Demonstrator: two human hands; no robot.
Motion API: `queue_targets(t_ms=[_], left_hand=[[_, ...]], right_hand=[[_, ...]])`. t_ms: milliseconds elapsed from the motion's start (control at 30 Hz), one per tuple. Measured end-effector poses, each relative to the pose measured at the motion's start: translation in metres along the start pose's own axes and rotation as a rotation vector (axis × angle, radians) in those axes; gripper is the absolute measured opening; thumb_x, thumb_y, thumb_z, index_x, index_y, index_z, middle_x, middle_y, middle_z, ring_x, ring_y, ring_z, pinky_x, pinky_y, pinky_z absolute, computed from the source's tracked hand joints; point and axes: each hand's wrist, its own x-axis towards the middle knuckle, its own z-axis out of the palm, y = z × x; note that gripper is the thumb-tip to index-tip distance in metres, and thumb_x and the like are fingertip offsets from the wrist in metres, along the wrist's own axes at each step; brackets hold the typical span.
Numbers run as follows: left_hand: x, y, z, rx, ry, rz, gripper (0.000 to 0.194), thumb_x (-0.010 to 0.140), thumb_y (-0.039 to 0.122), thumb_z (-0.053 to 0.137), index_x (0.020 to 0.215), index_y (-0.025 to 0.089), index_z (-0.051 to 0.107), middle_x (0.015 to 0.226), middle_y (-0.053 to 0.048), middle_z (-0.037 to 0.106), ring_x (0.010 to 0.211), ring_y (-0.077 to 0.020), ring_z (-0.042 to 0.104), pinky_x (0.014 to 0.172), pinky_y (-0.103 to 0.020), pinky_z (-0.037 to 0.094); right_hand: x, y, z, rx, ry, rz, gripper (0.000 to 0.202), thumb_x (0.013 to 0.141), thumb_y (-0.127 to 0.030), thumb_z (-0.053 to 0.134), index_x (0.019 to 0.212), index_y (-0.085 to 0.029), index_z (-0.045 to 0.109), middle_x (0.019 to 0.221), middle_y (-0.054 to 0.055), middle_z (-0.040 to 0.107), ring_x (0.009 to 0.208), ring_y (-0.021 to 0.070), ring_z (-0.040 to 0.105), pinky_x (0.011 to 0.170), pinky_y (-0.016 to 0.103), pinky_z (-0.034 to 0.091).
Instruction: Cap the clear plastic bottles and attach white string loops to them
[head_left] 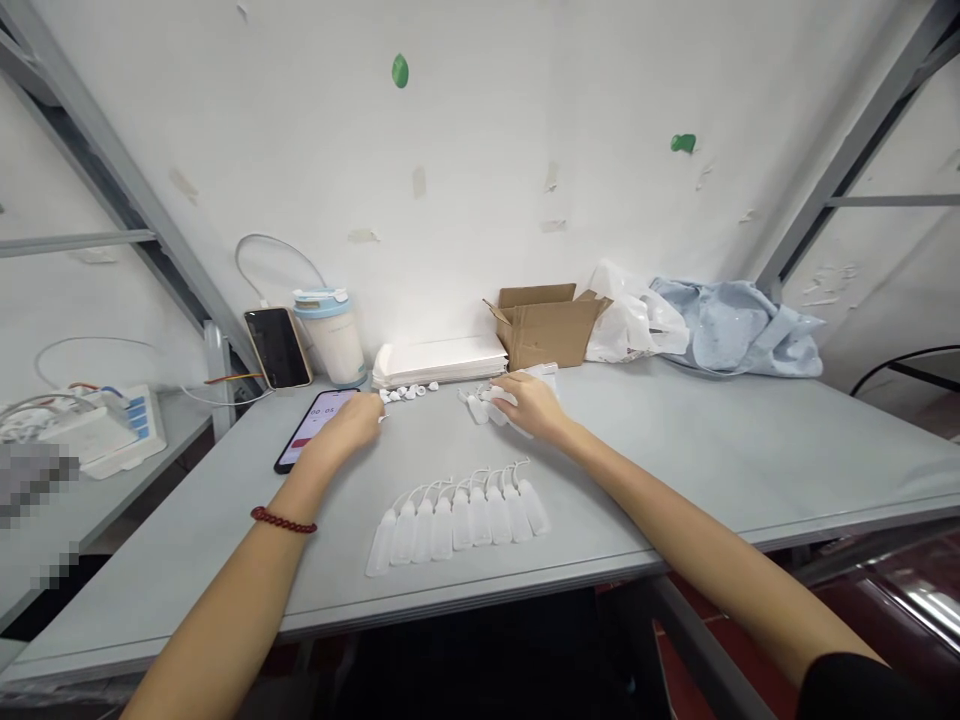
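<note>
Beside the small white caps [409, 392], my left hand [354, 422] is closed, its fingers bent together. A bit of white shows at its fingertips, too small to name. My right hand [531, 402] is over a loose group of small translucent plastic bottles [477, 409], its fingers closed on one of them and partly hiding the others. Nearer the front edge, several like bottles [461, 517] lie side by side in a slanting row, thin white cords at their tops pointing away from me.
A phone with a timer [304, 430] lies partly under my left wrist. Behind stand another phone [277, 347], a lidded cup [330, 338], a white stack [442, 360], an open cardboard box [547, 335], a white plastic bag [634, 320] and blue cloth [739, 330]. A power strip [124, 430] sits left.
</note>
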Motion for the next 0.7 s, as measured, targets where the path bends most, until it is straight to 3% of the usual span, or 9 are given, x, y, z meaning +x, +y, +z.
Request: queue_targets(t_ms=[100,167,233,367,400,467,567,633,700], left_hand=[[-0.001,0.018,0.008,0.028,0.002,0.060,0.013,0.053,0.009,0.050,0.050,0.019,0.058,0.061,-0.009,0.065,0.076,-0.0279,0.062,0.073,-0.033,0.043],[-0.002,0.029,0.012,0.022,0.009,0.097,0.018,0.055,0.011,0.049,0.062,0.018,0.064,0.071,-0.010,0.068,0.078,-0.0270,0.063,0.075,-0.032,0.044],[-0.004,0.037,0.014,-0.040,0.009,0.117,0.022,0.058,0.013,0.050,0.071,0.017,0.067,0.076,-0.009,0.070,0.077,-0.0253,0.063,0.073,-0.031,0.045],[-0.010,0.054,0.013,-0.356,-0.063,0.076,0.017,0.062,0.024,0.060,0.076,0.016,0.066,0.075,-0.004,0.070,0.076,-0.0226,0.064,0.069,-0.030,0.048],[-0.012,0.059,0.013,-0.446,-0.084,0.059,0.017,0.062,0.027,0.064,0.075,0.016,0.066,0.076,-0.003,0.070,0.077,-0.0223,0.065,0.070,-0.029,0.048],[-0.017,0.069,0.012,-0.624,-0.122,0.020,0.017,0.061,0.029,0.069,0.072,0.017,0.065,0.077,-0.003,0.070,0.078,-0.0213,0.066,0.073,-0.030,0.049],[-0.022,0.081,0.012,-0.816,-0.188,-0.055,0.017,0.061,0.028,0.072,0.070,0.017,0.063,0.074,-0.002,0.070,0.073,-0.0199,0.068,0.074,-0.032,0.051],[-0.023,0.086,0.014,-0.831,-0.201,-0.072,0.017,0.061,0.027,0.073,0.069,0.017,0.063,0.070,-0.002,0.069,0.070,-0.0185,0.067,0.072,-0.032,0.052],[-0.023,0.087,0.016,-0.794,-0.192,-0.068,0.018,0.060,0.028,0.074,0.069,0.017,0.063,0.068,-0.001,0.068,0.067,-0.0167,0.065,0.069,-0.031,0.052]], right_hand=[[-0.002,-0.006,-0.005,0.059,0.083,-0.027,0.020,0.084,-0.018,0.055,0.101,-0.015,0.064,0.108,0.012,0.065,0.101,0.0228,0.057,0.078,0.030,0.043],[-0.004,-0.011,-0.013,0.133,0.125,-0.042,0.013,0.083,-0.017,0.054,0.091,-0.014,0.064,0.097,0.010,0.066,0.089,0.0197,0.059,0.070,0.027,0.042],[-0.008,-0.016,-0.026,0.236,0.085,-0.052,0.011,0.082,-0.020,0.054,0.075,-0.015,0.061,0.075,0.005,0.064,0.067,0.0144,0.056,0.059,0.025,0.038],[-0.022,-0.029,-0.067,0.409,-0.072,-0.035,0.039,0.082,-0.032,0.054,0.047,-0.017,0.042,0.043,-0.003,0.043,0.043,0.0071,0.035,0.046,0.023,0.026],[-0.025,-0.031,-0.077,0.446,-0.167,-0.015,0.043,0.082,-0.033,0.051,0.044,-0.018,0.040,0.040,-0.004,0.040,0.041,0.0063,0.032,0.045,0.023,0.024],[-0.031,-0.035,-0.092,0.470,-0.493,-0.024,0.043,0.082,-0.034,0.050,0.042,-0.017,0.044,0.039,-0.003,0.045,0.037,0.0057,0.032,0.042,0.023,0.024],[-0.035,-0.038,-0.096,0.405,-0.971,-0.024,0.038,0.079,-0.034,0.053,0.046,-0.015,0.053,0.045,0.001,0.058,0.040,0.0088,0.047,0.046,0.024,0.034],[-0.036,-0.040,-0.089,0.341,-1.122,0.005,0.037,0.078,-0.033,0.054,0.045,-0.015,0.052,0.047,0.003,0.060,0.042,0.0112,0.053,0.050,0.025,0.039],[-0.036,-0.043,-0.079,0.287,-1.152,0.032,0.038,0.079,-0.031,0.053,0.044,-0.016,0.049,0.045,0.003,0.059,0.041,0.0117,0.054,0.052,0.027,0.041]])
